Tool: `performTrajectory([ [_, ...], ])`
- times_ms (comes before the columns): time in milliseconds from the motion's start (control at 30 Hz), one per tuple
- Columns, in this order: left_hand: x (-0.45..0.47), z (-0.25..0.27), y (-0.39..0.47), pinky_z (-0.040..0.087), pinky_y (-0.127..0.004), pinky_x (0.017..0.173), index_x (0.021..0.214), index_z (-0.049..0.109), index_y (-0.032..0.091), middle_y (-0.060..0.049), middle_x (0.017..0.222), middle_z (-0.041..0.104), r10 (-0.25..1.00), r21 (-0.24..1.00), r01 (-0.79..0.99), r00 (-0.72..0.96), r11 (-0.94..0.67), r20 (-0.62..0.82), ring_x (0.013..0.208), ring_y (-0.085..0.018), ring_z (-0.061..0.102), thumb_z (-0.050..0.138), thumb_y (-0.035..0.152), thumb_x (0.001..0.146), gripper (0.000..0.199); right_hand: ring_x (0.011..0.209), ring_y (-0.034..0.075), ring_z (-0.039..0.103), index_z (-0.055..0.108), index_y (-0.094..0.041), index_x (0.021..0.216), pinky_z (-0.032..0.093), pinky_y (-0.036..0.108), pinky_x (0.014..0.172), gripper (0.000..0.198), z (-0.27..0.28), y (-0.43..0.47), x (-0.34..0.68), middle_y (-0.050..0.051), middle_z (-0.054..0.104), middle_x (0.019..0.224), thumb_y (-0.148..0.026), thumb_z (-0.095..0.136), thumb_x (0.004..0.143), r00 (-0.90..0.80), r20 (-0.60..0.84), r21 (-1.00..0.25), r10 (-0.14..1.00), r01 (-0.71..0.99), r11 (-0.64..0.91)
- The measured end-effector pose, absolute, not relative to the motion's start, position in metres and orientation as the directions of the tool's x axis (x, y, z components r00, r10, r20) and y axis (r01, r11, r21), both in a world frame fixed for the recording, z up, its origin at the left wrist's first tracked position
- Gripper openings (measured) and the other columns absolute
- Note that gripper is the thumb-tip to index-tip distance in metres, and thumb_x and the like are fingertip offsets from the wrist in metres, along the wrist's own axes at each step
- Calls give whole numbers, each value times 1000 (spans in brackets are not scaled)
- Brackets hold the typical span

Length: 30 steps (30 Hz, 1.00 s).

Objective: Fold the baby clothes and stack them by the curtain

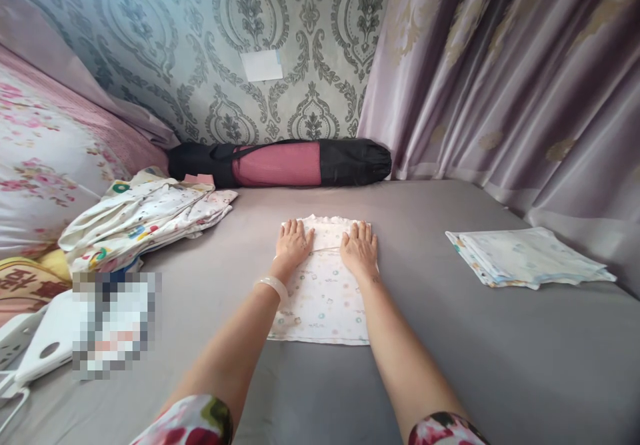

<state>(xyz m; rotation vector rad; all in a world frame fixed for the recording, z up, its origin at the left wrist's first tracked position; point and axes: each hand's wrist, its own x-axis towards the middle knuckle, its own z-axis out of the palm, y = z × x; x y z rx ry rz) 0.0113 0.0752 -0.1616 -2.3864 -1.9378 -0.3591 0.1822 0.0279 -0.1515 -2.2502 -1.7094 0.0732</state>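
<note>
A small white printed garment (325, 298) lies flat on the grey bed sheet (215, 338) in front of me. Its far part is folded over toward me, and a ruffled edge shows at the top. My left hand (294, 242) rests flat on the far left corner of the cloth, fingers stretched out. On the far right corner my right hand (361, 248) lies flat too, its fingers slightly spread. Both palms press on the fabric without gripping it. A pale bangle (274, 288) circles my left wrist.
A stack of folded printed cloths (530, 255) lies to the right. Loosely piled baby clothes (150, 212) sit at the left, near white plastic hangers (55, 332) and a blurred patch. Against the patterned wall lies a black and pink rolled bag (277, 164). Purple curtains (500, 65) hang right.
</note>
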Motion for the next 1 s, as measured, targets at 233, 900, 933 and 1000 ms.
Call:
performTrajectory([
  [233, 11, -163, 73, 24, -48, 115, 142, 40, 5, -19, 149, 40, 959, 111, 971, 184, -211, 214, 141, -31, 31, 17, 47, 98, 65, 145, 29, 19, 34, -6, 148, 16, 45, 115, 58, -152, 28, 182, 15, 26, 157, -36, 23, 98, 284, 125, -265, 951, 933, -244],
  [900, 12, -157, 73, 20, -49, 116, 146, 37, 23, -7, 155, 33, 849, 46, 857, 500, -513, 170, 142, -24, 29, 24, 47, 99, 55, 145, 22, 20, 31, -11, 150, 11, 44, 117, 56, -151, 51, 175, 9, 27, 157, -32, 24, 98, -15, 102, -186, 995, 982, 34],
  [933, 12, -157, 73, 19, -49, 116, 146, 37, 23, -7, 155, 33, 851, 51, 858, 498, -512, 167, 142, -24, 29, 24, 47, 99, 54, 145, 22, 19, 30, -11, 150, 11, 44, 117, 56, -150, 52, 175, 9, 26, 157, -32, 24, 98, -14, 94, -188, 995, 982, 31],
  [1000, 12, -156, 72, 19, -48, 116, 145, 38, 22, -7, 155, 33, 851, 60, 857, 497, -512, 170, 142, -24, 29, 25, 47, 98, 54, 145, 23, 20, 30, -10, 149, 11, 44, 117, 56, -146, 52, 174, 10, 25, 157, -32, 24, 98, -13, 67, -192, 998, 981, 26],
])
